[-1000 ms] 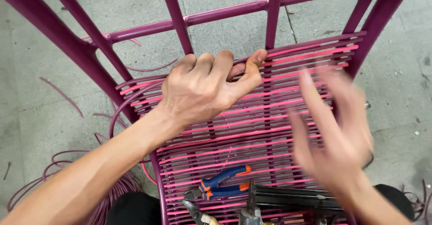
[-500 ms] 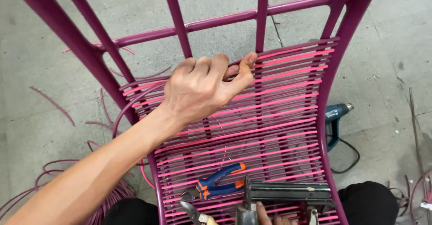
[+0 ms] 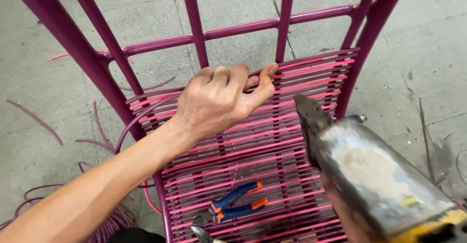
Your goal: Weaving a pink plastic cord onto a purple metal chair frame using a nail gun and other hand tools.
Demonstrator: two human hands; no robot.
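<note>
Left hand [image 3: 221,99] at the back edge of the chair seat [image 3: 253,150]: fingers curled together, pinching a pink cord [image 3: 292,65] against the rearmost strands, thumb tip pressed on top. Forearm runs from there to the lower-left corner of view.

A grey metal tool [image 3: 369,170] with a worn, scuffed nozzle and a yellow patch at its base hangs over the right half of the seat, tip aimed toward the back edge, just beside the left thumb but not touching it. Right hand mostly hidden under the tool (only a sliver of skin below it), so can't tell its finger state.

Seat is woven from pink and magenta cords on a magenta metal frame [image 3: 194,24]; the backrest bars rise behind the seat.

Pliers [image 3: 233,209] with blue-orange handles lie on the front part of the seat, well apart from the left hand. Loose cord offcuts [image 3: 97,141] lie on the concrete floor [image 3: 428,53] left of the seat.
</note>
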